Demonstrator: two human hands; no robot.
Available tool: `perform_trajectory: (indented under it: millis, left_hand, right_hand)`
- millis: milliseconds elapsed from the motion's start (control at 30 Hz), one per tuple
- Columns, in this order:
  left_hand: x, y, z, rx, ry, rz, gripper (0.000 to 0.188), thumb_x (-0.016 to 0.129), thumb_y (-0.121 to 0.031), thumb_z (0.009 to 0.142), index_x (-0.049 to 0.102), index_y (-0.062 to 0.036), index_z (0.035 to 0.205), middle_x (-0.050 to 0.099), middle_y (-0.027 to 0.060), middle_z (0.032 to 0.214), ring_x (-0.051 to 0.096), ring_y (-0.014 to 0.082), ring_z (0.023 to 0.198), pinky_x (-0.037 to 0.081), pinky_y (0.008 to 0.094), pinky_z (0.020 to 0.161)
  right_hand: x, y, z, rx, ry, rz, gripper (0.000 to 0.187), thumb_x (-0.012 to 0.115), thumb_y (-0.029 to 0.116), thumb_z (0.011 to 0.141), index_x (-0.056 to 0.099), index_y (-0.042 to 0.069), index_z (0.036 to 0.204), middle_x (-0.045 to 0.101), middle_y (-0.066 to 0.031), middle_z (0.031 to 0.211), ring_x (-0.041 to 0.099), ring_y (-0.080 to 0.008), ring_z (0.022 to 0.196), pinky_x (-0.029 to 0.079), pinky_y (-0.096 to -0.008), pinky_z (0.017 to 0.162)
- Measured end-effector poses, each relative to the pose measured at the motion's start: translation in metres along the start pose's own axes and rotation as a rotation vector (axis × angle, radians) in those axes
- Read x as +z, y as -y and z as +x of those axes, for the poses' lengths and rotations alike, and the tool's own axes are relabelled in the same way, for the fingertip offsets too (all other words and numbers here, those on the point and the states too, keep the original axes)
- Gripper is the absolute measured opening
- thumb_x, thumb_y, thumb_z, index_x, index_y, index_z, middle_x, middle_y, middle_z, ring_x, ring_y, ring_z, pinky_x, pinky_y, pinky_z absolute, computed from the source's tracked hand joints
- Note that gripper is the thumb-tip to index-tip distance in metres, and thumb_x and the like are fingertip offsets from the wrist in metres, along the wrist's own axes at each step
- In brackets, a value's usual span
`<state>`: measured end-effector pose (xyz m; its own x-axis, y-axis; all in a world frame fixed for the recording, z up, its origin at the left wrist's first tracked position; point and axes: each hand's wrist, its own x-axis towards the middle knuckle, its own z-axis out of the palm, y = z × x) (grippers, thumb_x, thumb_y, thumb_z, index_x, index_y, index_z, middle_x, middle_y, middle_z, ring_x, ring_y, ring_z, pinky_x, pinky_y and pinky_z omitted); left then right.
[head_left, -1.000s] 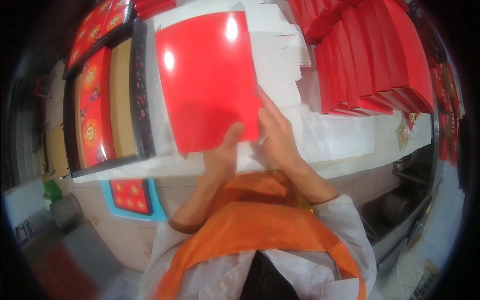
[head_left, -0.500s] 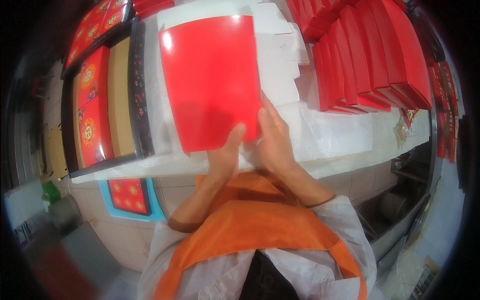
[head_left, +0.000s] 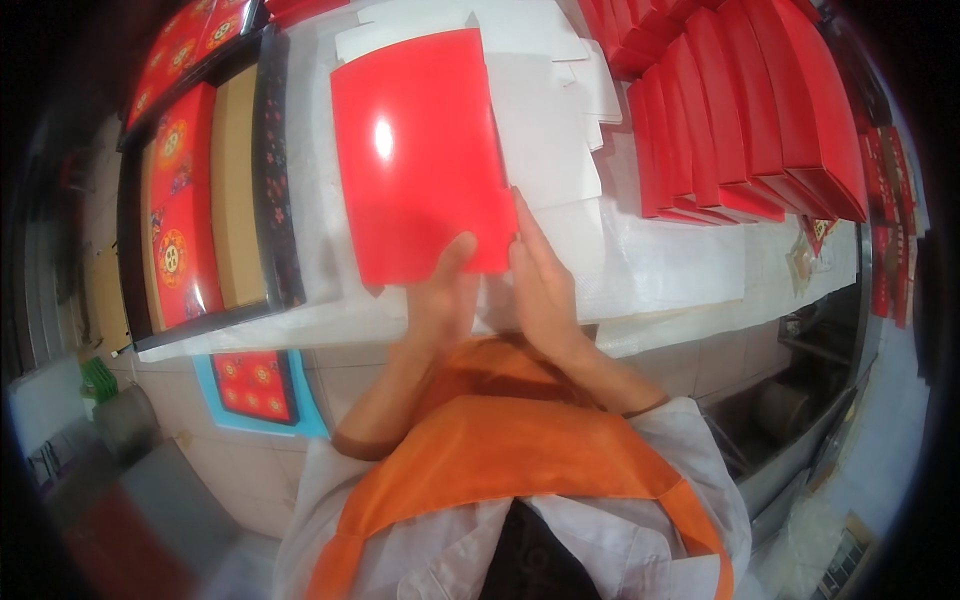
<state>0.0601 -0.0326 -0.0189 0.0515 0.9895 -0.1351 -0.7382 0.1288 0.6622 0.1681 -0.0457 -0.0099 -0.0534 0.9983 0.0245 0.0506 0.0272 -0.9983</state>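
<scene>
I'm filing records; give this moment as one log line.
left hand: thumb atop red panel | right hand: along its right edge | to the right: red boxes

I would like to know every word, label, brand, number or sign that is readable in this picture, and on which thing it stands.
No text can be read clearly.
Red card: no print visible on the upper side.
Patterned box at left: round emblems, their marks too small and blurred.
Floral box below the table: also too small.
Black cloth: faint pale marks, too blurred.
</scene>
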Motion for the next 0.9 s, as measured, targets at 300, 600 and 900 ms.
perform_trajectory:
  millis: [300, 600, 900]
  left_hand:
    - [-0.006, 0.014, -0.012, 0.077, -0.131, 0.349, 0.03, 0.05, -0.005, 0.086, 0.045, -0.0001, 0.115, 0.049, 0.0054, 0.11, 0.047, 0.0139, 0.098, 0.041, 0.0275, 0.085]
    - [-0.003, 0.012, -0.014, 0.036, -0.121, 0.157, 0.038, 0.052, -0.003, 0.084, 0.04, -0.0032, 0.12, 0.047, 0.0058, 0.113, 0.046, 0.0162, 0.104, 0.04, 0.0301, 0.089]
    - [-0.004, 0.002, -0.007, -0.029, -0.009, -0.011, 0.052, 0.056, -0.006, 0.082, 0.032, -0.0066, 0.128, 0.043, 0.0073, 0.123, 0.043, 0.0203, 0.116, 0.036, 0.0374, 0.099]
  right_hand:
    - [0.003, -0.005, -0.002, -0.016, -0.067, 0.025, 0.042, 0.032, 0.011, 0.094, 0.029, -0.005, 0.133, 0.04, -0.0177, 0.132, 0.04, -0.0235, 0.121, 0.031, -0.0298, 0.099]
    - [-0.004, -0.007, -0.002, -0.053, 0.075, -0.038, 0.044, 0.032, 0.01, 0.093, 0.025, -0.005, 0.134, 0.025, -0.0191, 0.14, 0.025, -0.0271, 0.131, 0.021, -0.0316, 0.105]
    - [-0.005, -0.007, -0.008, -0.133, 0.059, 0.016, 0.039, 0.036, 0.008, 0.092, 0.036, -0.006, 0.129, 0.026, -0.0199, 0.14, 0.024, -0.0273, 0.131, 0.022, -0.0333, 0.105]
